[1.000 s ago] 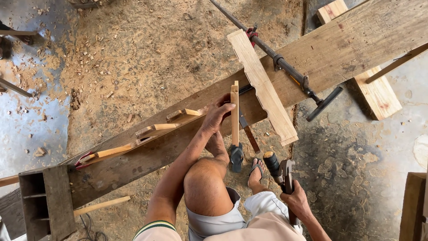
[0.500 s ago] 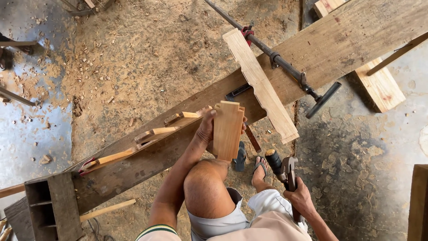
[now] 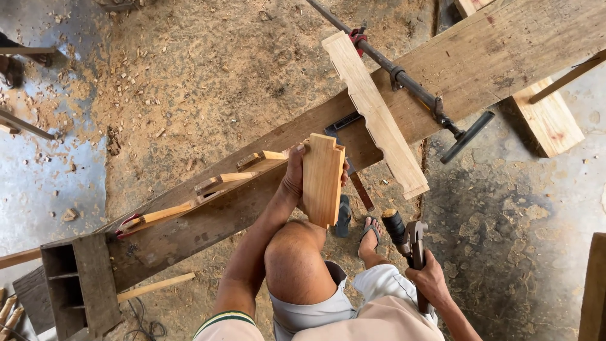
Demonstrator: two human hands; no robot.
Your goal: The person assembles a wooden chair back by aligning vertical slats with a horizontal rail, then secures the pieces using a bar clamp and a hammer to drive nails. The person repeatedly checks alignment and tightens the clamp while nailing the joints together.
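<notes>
The left hand (image 3: 293,180) has its grip clenched on a pale rectangular wooden block with a stepped notch at its upper end (image 3: 322,179), holding it up on end with the broad face toward the camera, fingers wrapped behind its left edge. The block sits just above the person's bare raised knee (image 3: 295,249) and in front of the long weathered plank worktop (image 3: 499,50) that runs diagonally from lower left to upper right.

The right hand (image 3: 429,281) is low and to the right of that grip, its own grip closed around the handle of a dark-headed claw hammer (image 3: 410,239), whose head points up toward the worktop.

Left of the left grip, several narrow light wooden strips (image 3: 221,183) lie along the worktop's top edge. Up and to the right of it, a pale board with a scalloped edge (image 3: 374,113) leans across the worktop, held by a long black metal bar clamp (image 3: 410,88). Below the block, a sandalled foot (image 3: 371,230) rests on the sawdust-strewn floor (image 3: 189,69). Far down to the left stands a grey open wooden box (image 3: 79,284).
</notes>
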